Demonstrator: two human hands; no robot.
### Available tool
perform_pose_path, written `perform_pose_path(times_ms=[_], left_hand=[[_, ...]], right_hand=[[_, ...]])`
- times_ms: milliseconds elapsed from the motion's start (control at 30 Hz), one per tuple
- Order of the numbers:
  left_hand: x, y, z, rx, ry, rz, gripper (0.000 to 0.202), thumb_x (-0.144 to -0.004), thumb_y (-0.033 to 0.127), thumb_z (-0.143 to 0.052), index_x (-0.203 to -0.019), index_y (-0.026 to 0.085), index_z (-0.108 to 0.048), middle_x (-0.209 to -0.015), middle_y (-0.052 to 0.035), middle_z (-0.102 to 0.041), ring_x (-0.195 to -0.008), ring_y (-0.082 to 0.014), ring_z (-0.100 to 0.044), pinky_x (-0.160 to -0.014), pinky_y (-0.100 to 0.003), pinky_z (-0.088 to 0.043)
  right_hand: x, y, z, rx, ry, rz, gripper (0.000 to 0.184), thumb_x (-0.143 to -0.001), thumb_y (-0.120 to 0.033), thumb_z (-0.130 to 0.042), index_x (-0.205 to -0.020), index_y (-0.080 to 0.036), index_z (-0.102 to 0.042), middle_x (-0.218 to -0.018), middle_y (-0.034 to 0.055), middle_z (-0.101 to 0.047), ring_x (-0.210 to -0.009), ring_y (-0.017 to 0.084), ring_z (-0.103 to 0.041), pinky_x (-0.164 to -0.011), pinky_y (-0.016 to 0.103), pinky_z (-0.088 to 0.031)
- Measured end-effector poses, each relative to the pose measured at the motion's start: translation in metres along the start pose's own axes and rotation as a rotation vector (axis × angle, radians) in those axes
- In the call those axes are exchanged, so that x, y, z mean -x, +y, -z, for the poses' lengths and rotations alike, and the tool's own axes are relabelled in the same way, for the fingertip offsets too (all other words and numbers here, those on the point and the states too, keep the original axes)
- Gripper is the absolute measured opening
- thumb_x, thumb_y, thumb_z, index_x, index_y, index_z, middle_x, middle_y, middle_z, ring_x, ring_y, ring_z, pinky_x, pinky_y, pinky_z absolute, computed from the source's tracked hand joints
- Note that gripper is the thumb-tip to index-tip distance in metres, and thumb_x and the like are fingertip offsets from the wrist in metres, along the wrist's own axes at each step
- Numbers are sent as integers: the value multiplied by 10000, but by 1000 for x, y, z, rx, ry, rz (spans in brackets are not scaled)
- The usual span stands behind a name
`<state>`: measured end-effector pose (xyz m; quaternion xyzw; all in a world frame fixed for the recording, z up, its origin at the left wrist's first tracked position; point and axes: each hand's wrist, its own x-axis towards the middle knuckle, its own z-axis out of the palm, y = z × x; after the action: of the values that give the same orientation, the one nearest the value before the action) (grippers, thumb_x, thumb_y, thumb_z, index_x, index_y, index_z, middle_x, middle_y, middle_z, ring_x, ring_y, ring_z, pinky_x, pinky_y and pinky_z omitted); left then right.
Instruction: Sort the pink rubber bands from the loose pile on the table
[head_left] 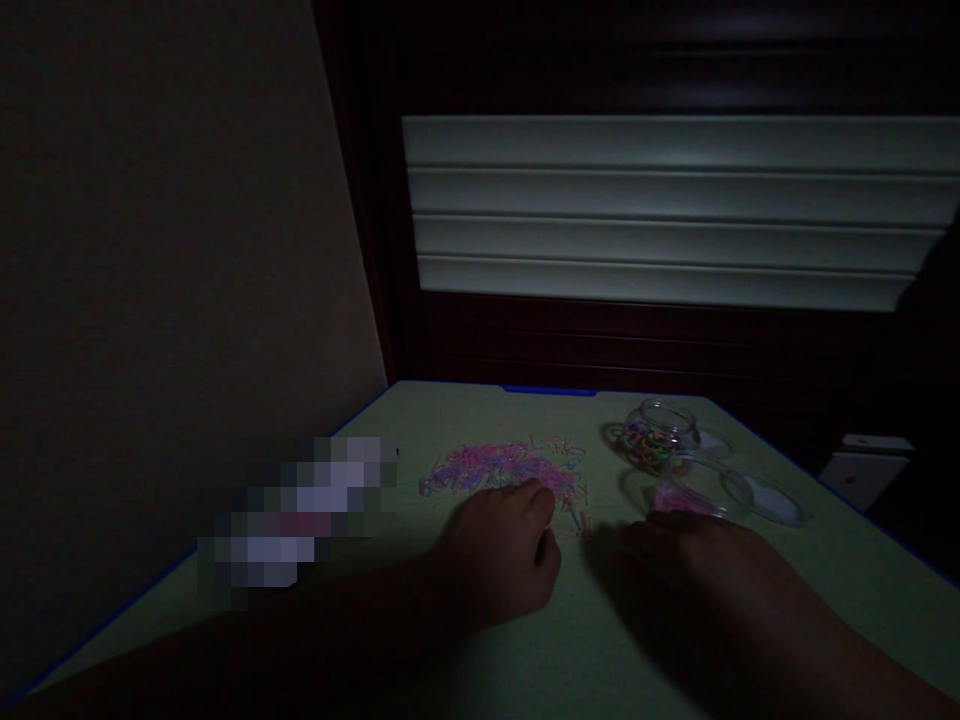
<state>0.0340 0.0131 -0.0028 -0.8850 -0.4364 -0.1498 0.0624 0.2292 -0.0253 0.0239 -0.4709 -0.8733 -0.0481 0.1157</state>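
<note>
A loose pile of small pink and purple elastic bands (502,465) is spread on the pale green table. My left hand (502,550) rests at the pile's near edge, its fingers curled and thumb bent toward them; what they hold, if anything, is hidden. To the right, my right hand (694,560) is low over the table, fingers bent together and in shadow, so their contents cannot be made out. Just beyond it, a clear plastic container (720,485) seems to lie tipped, with pink bands (675,497) in it. A few stray bands (581,520) lie between the hands.
An upright clear jar (660,430) of multicoloured bands stands at the back right. Round clear lids (780,503) lie by the containers. A blurred-out whitish object (315,510) is at the left. The table (442,405) has a blue edge, near a wall; a white box (866,470) stands beyond it.
</note>
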Motion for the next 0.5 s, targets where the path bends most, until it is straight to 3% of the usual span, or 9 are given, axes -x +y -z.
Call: perform_pose_path(times_ms=[267, 500], left_hand=[[0, -1, -1, 14, -8, -32, 102, -787, 186, -345, -817, 173, -442, -789, -28, -494, -705, -169, -495, -624, -302, -409], [0, 0, 0, 46, -7, -29, 169, -788, 198, -371, -939, 177, -444, -869, -35, -510, -767, -180, -511, -667, -314, -418]], right_hand=[[-1, -1, 2, -13, -12, 3, 191, -773, -146, -390, -701, -205, -556, -641, 8, -574, -506, 91, -480, -450, 213, -287], [-1, -2, 4, -9, 2, 17, 193, -771, -150, -398, -687, -192, -566, -636, 25, -579, -497, 93, -492, -443, 211, -285]])
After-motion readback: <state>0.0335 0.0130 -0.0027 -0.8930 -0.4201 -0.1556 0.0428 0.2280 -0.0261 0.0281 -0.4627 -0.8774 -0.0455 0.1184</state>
